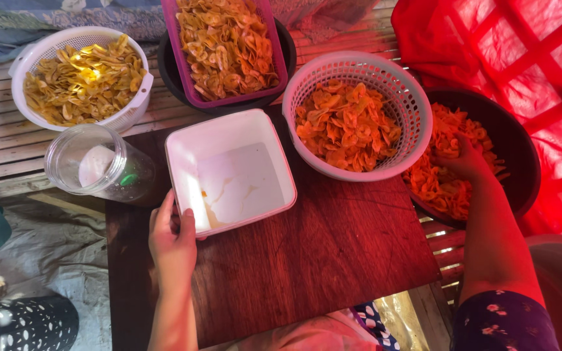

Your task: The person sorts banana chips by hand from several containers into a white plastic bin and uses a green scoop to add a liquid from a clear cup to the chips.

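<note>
Currently: your left hand (172,242) grips the near rim of the empty white square tub (230,170) on the wooden counter (320,260); your right hand (466,159) closes on orange chips (443,188) in the black bowl (518,156), right of the tub.

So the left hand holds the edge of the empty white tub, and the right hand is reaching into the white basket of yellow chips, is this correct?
Not quite. The head view shows the left hand on the edge of the empty white tub, but the right hand is in the black bowl of orange chips, not in the white basket of yellow chips, which lies far left, untouched.
</note>
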